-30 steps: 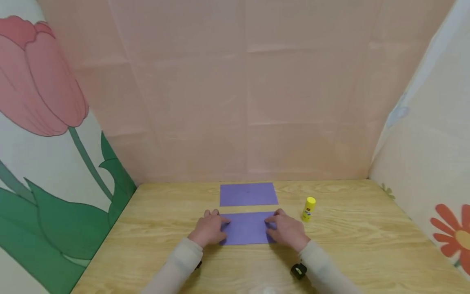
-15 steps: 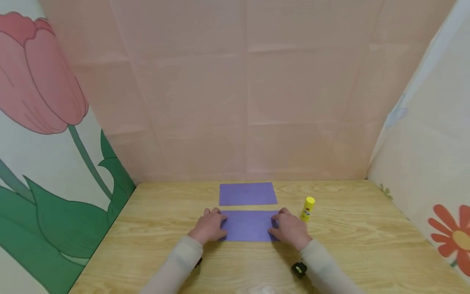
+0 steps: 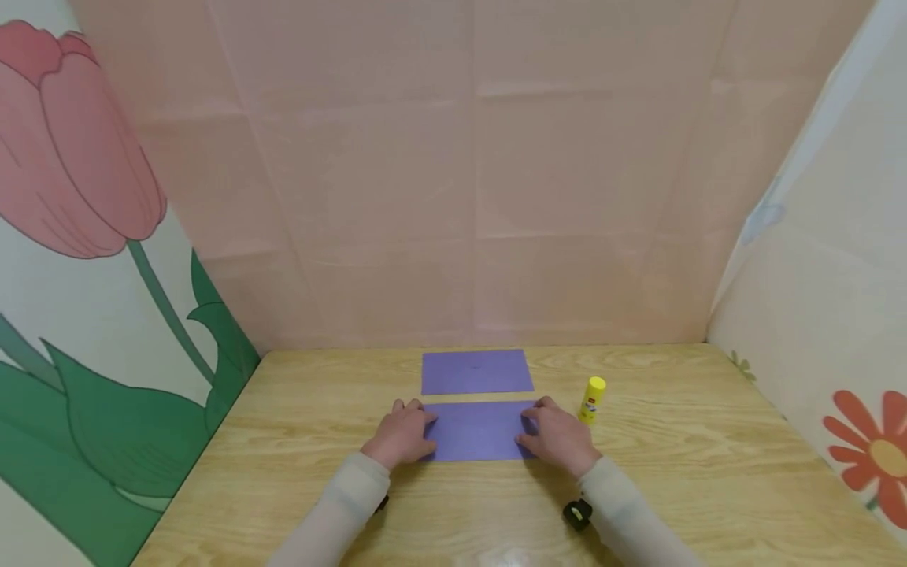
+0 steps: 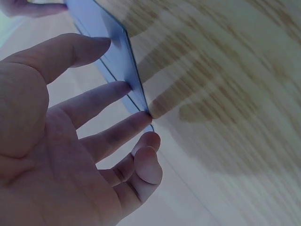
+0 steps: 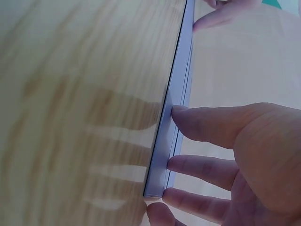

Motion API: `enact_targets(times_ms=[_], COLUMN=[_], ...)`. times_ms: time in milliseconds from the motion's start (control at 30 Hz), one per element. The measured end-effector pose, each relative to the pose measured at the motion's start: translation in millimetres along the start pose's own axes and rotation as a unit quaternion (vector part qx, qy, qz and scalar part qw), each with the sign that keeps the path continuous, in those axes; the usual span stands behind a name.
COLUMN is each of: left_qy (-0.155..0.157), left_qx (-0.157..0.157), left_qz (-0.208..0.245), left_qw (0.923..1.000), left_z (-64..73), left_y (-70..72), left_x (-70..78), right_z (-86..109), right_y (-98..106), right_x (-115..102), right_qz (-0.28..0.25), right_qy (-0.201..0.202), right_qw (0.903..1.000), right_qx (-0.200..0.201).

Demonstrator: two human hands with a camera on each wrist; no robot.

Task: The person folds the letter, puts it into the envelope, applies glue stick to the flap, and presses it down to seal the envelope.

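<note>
A purple rectangular sheet of paper (image 3: 478, 431) lies flat on the wooden table in the head view. My left hand (image 3: 400, 433) rests at its left end, thumb and fingertips on the surface. At the opposite end my right hand (image 3: 562, 435) touches the sheet in the same way. In the left wrist view the left hand's thumb (image 4: 94, 49) and extended fingers press the paper's face near a corner. The right wrist view has the right thumb (image 5: 188, 120) and fingertips spread along the sheet. A second purple sheet (image 3: 476, 372) lies just beyond, parallel to it.
A yellow glue stick (image 3: 592, 400) stands upright to the right of the sheets. The wooden table (image 3: 298, 425) ends at a pinkish backdrop (image 3: 453, 197). Flower-printed panels flank it, with a tulip (image 3: 85, 150) on the left and a red flower (image 3: 875, 457) on the right.
The near sheet has shifted slightly away from me and rightward, narrowing the gap to the far sheet. My right hand moved a little right; the left stays at its end.
</note>
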State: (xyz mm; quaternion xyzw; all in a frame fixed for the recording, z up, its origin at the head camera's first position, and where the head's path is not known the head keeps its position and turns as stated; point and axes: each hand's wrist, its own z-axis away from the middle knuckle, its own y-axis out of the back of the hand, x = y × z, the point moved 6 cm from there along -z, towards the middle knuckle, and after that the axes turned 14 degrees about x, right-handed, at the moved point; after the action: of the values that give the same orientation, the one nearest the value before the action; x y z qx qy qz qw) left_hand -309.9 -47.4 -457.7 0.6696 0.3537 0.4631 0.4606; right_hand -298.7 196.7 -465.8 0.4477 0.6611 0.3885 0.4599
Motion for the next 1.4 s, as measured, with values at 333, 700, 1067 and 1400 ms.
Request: enact_targets(times_ms=[333, 700, 1067, 1400], left_qy=[-0.037, -0.036, -0.021, -0.015], left_qx=[0.017, -0.015, -0.037, -0.002], left_qz=[-0.033, -0.057, -0.011, 0.057], left_qw=[0.9986, 0.9976, 0.9990, 0.9983], left_z=[5.5, 7.9, 4.5, 15.4], left_y=[-4.2, -13.9, -13.4, 2.7], left_x=[15.4, 35.4, 27.5, 12.8], right_z=[2.8, 5.2, 6.0, 11.4], right_y=[1.9, -0.6, -4.5, 16.3], right_x=[-5.5, -24.1, -23.9, -15.2], right_qz=[0.015, 0.010, 0.011, -0.046], right_qy=[0.010, 0.042, 0.048, 0.035], right_qw=[0.9998, 0.9990, 0.9988, 0.9967], right_qx=[-0.011, 0.005, 0.008, 0.056])
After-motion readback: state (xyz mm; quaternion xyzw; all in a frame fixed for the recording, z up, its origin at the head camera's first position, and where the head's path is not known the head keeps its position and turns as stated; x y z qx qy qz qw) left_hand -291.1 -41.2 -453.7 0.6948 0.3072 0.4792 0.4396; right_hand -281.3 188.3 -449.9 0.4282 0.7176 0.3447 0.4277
